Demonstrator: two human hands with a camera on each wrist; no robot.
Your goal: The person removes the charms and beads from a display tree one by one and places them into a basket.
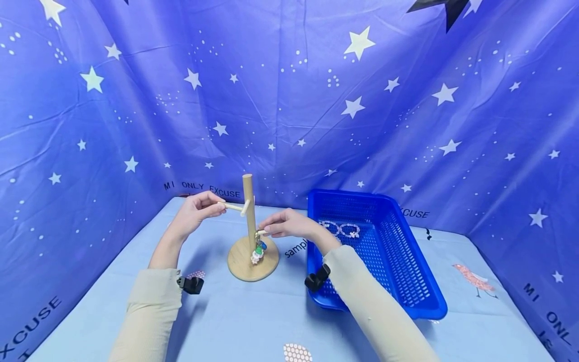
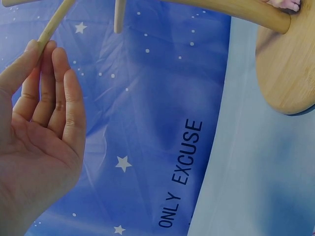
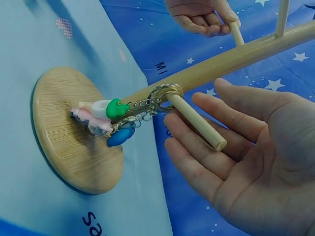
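Observation:
A wooden stand with a round base and side pegs stands upright on the table. With thumb and fingertips my left hand pinches the end of an upper peg. Keychains hang by metal rings from a lower peg; a green-and-white figure, a pinkish charm and a blue charm show in the right wrist view. Around that peg lies my right hand, its fingers loosely extended behind the peg and its thumb apart.
To the right of the stand sits a blue plastic basket, partly behind the right forearm. Beaded bracelets lie inside it. A star-printed blue curtain surrounds the table, which has a light blue cover.

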